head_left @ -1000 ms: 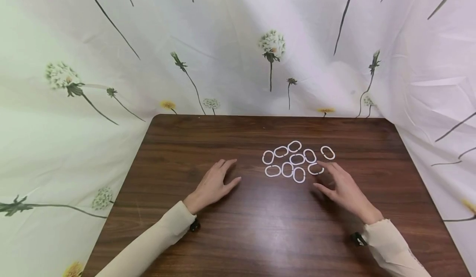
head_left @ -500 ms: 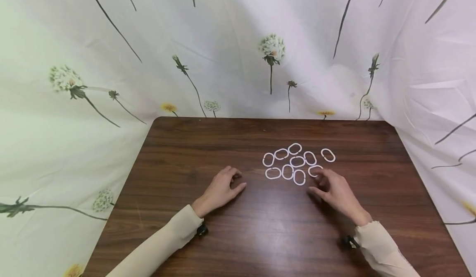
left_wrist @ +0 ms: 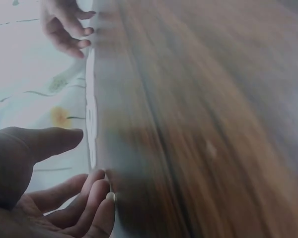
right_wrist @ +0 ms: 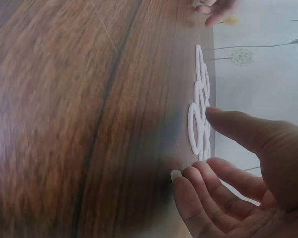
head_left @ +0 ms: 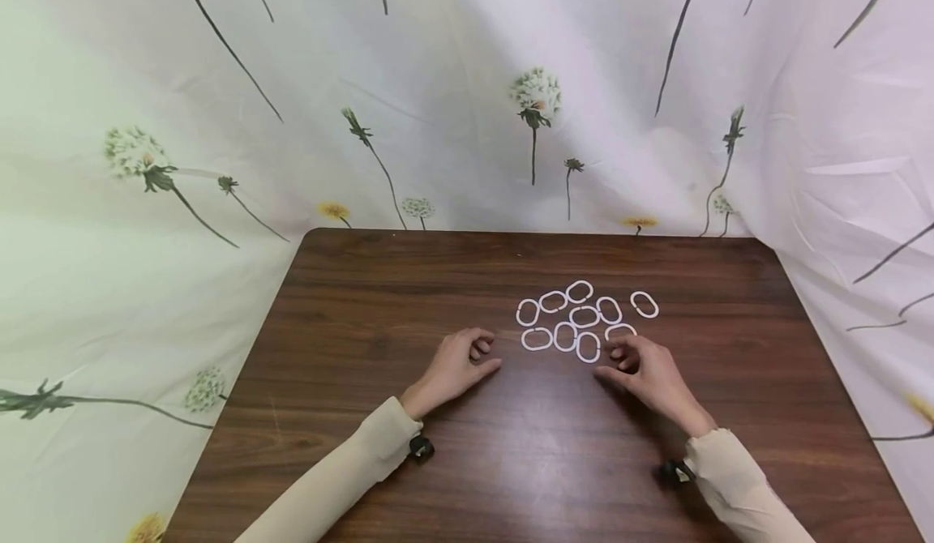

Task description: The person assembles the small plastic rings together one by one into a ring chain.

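Several thin white oval links, each with a small gap, lie flat in a loose cluster on the dark wooden table. My left hand, fingers loosely curled and thumb apart, hovers close to the wood left of the cluster, nearest to one link. It holds nothing. At the cluster's right side is my right hand, also loosely curled with nothing between thumb and fingers. Its index finger partly hides a link; whether they touch, I cannot tell. The right wrist view shows the links beyond my thumb and fingertips.
One link lies apart at the right of the cluster. Behind and beside the table hangs a white cloth printed with dandelions. A small black device sits under my left wrist, another black device under the right.
My left hand has moved right toward the links and its fingers have curled more. My right hand has drawn slightly left and nearer to me, its fingers curling. The links lie as before.
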`<state>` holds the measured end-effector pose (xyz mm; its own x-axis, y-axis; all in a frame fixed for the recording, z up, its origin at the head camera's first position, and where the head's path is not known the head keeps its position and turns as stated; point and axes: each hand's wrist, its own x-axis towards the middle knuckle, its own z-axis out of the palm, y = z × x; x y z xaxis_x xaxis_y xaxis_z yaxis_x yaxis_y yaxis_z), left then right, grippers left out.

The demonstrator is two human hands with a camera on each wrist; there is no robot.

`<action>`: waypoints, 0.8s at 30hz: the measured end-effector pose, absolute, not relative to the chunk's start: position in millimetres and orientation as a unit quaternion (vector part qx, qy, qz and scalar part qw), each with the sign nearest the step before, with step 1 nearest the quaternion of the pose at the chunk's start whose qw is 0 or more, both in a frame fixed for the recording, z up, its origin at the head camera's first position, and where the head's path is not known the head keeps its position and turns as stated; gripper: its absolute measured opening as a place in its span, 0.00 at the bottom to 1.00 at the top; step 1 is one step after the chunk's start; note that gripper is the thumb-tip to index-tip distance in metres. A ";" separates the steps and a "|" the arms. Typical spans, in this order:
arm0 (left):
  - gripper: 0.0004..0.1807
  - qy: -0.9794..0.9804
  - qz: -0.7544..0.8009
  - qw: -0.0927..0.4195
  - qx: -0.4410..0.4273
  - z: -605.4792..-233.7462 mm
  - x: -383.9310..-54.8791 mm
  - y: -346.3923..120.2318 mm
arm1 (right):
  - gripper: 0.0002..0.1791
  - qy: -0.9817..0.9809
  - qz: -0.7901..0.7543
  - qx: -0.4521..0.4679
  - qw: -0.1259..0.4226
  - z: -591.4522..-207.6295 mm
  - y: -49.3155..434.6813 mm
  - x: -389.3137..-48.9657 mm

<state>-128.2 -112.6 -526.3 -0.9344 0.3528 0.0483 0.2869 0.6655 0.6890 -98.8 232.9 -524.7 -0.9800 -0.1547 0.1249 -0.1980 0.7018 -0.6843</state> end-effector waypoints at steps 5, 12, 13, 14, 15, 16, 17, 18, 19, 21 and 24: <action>0.21 0.899 0.405 0.061 0.157 -527.5 -132.4 -102.2 | 0.23 -0.921 0.380 0.079 0.021 -529.0 229.6 -100.7; 0.18 0.894 0.423 0.057 0.138 -525.1 -138.4 -88.8 | 0.23 -0.922 0.380 0.075 0.028 -532.1 224.1 -106.4; 0.18 0.895 0.422 0.058 0.133 -524.8 -139.0 -87.1 | 0.22 -0.922 0.378 0.075 0.030 -532.3 223.8 -106.8; 0.17 0.896 0.419 0.057 0.132 -524.7 -139.3 -85.5 | 0.22 -0.923 0.377 0.075 0.030 -532.5 223.5 -107.0; 0.17 0.900 0.412 0.055 0.129 -525.1 -139.8 -84.1 | 0.22 -0.923 0.375 0.076 0.029 -532.7 223.3 -107.4; 0.17 0.904 0.404 0.053 0.128 -524.9 -140.2 -82.7 | 0.22 -0.925 0.372 0.075 0.029 -533.0 223.1 -107.9; 0.17 0.908 0.396 0.051 0.126 -524.5 -140.4 -81.4 | 0.22 -0.926 0.370 0.075 0.028 -533.2 223.0 -108.6; 0.17 0.911 0.389 0.050 0.123 -524.1 -140.8 -80.2 | 0.22 -0.927 0.368 0.076 0.027 -533.5 222.9 -109.5; 0.17 0.914 0.385 0.050 0.121 -523.7 -141.2 -79.0 | 0.22 -0.927 0.366 0.076 0.025 -533.8 223.0 -110.5; 0.17 0.917 0.377 0.051 0.118 -523.1 -142.0 -76.6 | 0.22 -0.928 0.364 0.075 0.022 -534.2 222.7 -112.2; 0.17 0.917 0.378 0.055 0.117 -521.5 -142.7 -73.1 | 0.22 -0.929 0.362 0.071 0.020 -534.8 221.5 -113.9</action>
<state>-142.7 -73.1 -521.5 -0.9667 0.2555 -0.0125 0.1726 0.6872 0.7056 -113.9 221.5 -534.8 -0.9891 -0.1169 0.0891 -0.1464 0.7275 -0.6704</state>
